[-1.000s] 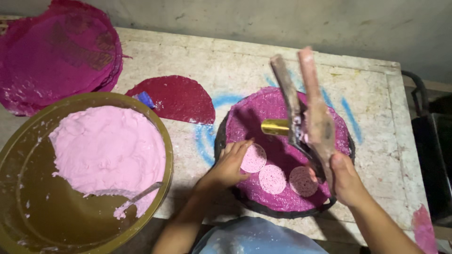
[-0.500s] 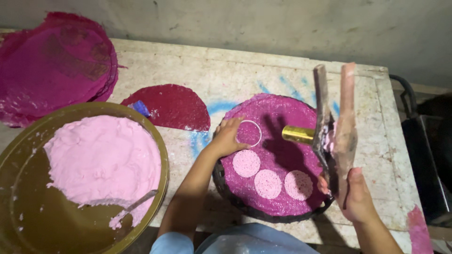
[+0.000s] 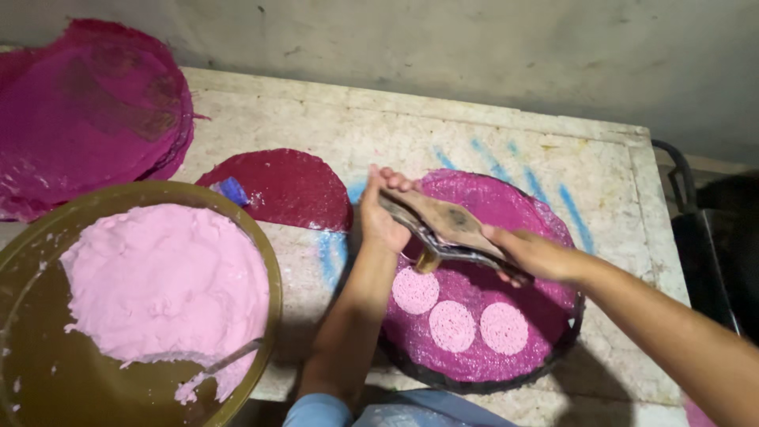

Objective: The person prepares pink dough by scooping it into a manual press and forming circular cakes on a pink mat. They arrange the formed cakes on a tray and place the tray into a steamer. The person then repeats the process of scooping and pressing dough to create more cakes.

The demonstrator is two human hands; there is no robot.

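Our right hand (image 3: 538, 255) is clamped round the handles of the hinged press (image 3: 447, 229), and our left hand (image 3: 381, 207) has its fingers curled against the press's far end — steadying it just above the magenta tray (image 3: 545, 217). Three pale pink discs (image 3: 452, 326) lie on that tray directly beneath — if we tilt or drop the press, it could smear them or shed batter off-spot.
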